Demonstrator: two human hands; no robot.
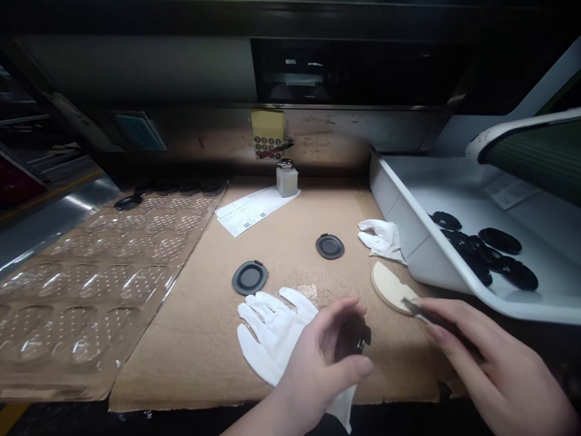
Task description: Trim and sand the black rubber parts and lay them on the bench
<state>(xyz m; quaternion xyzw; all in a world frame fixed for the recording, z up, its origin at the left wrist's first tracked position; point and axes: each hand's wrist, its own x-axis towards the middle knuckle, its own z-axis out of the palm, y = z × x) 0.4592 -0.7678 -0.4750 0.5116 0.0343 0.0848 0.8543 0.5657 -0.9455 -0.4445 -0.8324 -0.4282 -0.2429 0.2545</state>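
Observation:
My left hand [320, 357] holds a dark oval part [353, 340] between thumb and fingers, and the part is partly hidden by the hand. My right hand [492, 357] grips a slim dark metal tool [415, 309], possibly tweezers or a scraper, whose tip is at a cream notched disc [389, 287]. A white cloth glove [272, 330] lies on the cardboard sheet [190, 363] under my left wrist. Two dark round-oval gaskets [249, 277] [330, 246] lie on the cardboard, apart from both hands.
A white plastic tray [399, 206] with several dark oval parts stands at right. Another white glove [384, 239] lies beside it. A clear blister tray [91, 284] is at left. At the back stand a pump dispenser bottle [287, 180] and a printed paper sheet [254, 209].

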